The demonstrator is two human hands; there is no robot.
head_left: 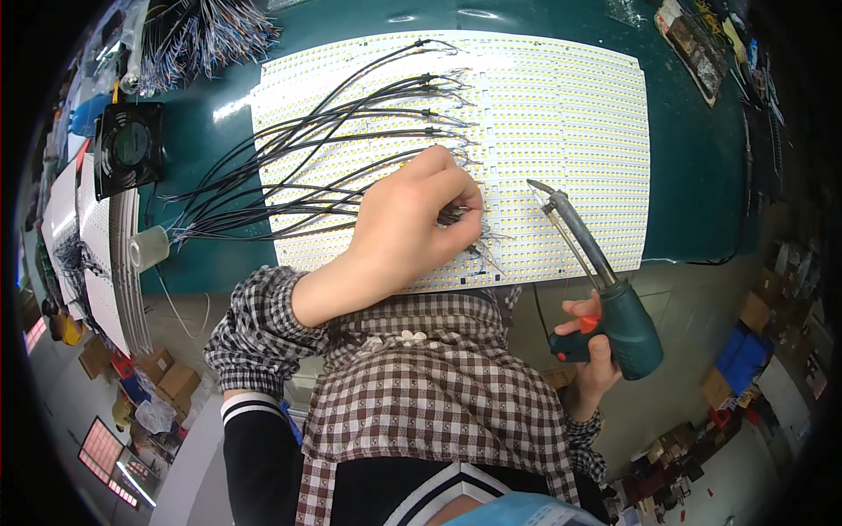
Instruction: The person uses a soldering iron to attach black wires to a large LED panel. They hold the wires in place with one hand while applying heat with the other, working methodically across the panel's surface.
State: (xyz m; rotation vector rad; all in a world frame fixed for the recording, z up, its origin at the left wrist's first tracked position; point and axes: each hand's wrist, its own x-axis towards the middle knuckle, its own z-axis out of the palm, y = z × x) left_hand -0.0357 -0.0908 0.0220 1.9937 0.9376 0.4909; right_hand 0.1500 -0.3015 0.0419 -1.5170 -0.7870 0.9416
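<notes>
A white LED board point(574, 123) dotted with rows of small yellowish chips lies on the green tabletop. My left hand point(408, 219) rests over its middle, thumb and forefinger pinched together on a thin wire end; the fingertips partly hide it. Several black cables point(303, 145) fan out from the left across the board, their stripped thin ends lying along its centre strip. In my right hand point(592, 359) is a green soldering gun point(633, 333) with a red trigger. Its metal tip points up and left, over the board, to the right of my left hand.
A black fan point(130, 149) stands at the left, near a white tape roll point(149, 248) and a stack of white boards point(110, 263). Bundled wires point(206, 44) lie at the far left. A worn, dirty tray point(693, 51) sits at the far right. Cardboard boxes point(175, 386) stand on the floor.
</notes>
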